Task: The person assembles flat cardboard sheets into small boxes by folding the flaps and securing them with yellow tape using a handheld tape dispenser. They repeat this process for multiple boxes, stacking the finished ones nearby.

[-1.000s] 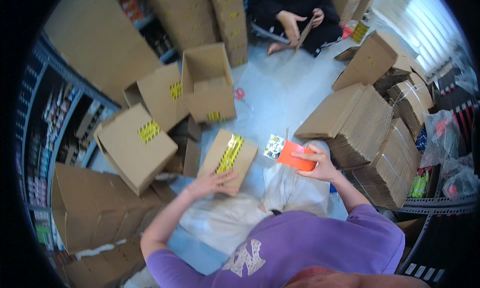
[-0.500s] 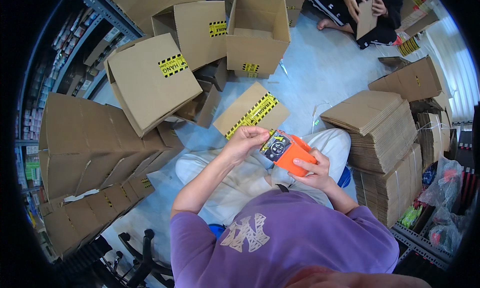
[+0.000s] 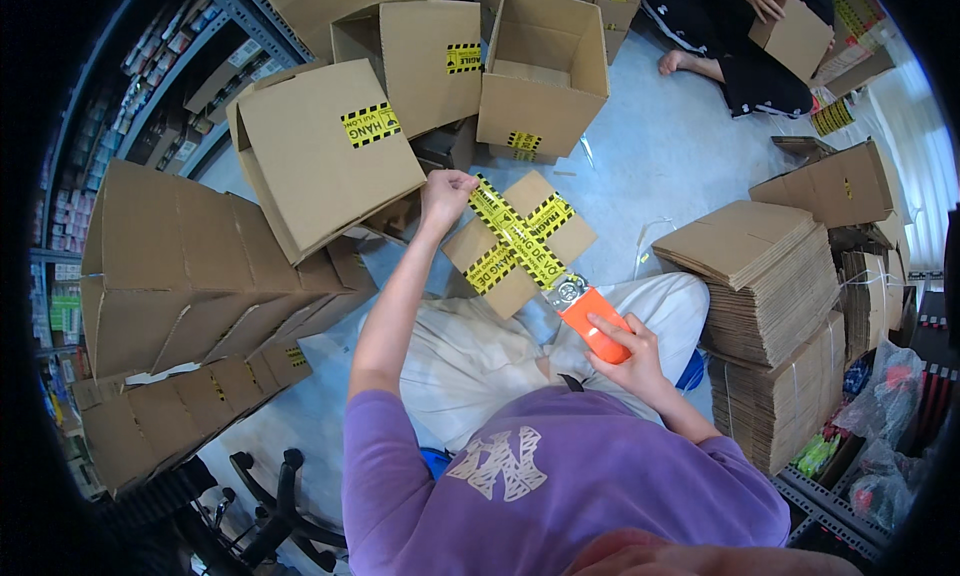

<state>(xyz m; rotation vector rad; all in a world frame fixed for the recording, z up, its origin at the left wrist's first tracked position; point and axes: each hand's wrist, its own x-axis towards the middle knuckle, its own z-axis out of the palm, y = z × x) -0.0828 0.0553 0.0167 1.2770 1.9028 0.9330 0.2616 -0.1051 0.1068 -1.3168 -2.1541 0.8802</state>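
Observation:
My left hand (image 3: 447,194) is closed in a pinch on the free end of a strip of yellow-and-black packing tape (image 3: 517,234). The strip runs taut to an orange tape dispenser (image 3: 598,326), which my right hand (image 3: 632,358) grips over my lap. Beneath the stretched tape lies a brown cardboard box (image 3: 577,239) on the floor in front of my crossed legs. Another yellow-and-black strip is stuck across its top, so the two strips look crossed from above. Whether the pulled tape touches the cardboard I cannot tell.
Open and taped cardboard boxes (image 3: 325,161) stand ahead and left, with a row of boxes (image 3: 190,276) beside me. Stacked flat cartons (image 3: 750,246) rise at my right. Another person (image 3: 735,51) sits far right holding cardboard. A chair base (image 3: 275,506) stands lower left.
My left hand has moved up and left with the tape end, drawing out a long strip. The dispenser has tilted and shifted slightly right and down. The other person's cardboard has moved.

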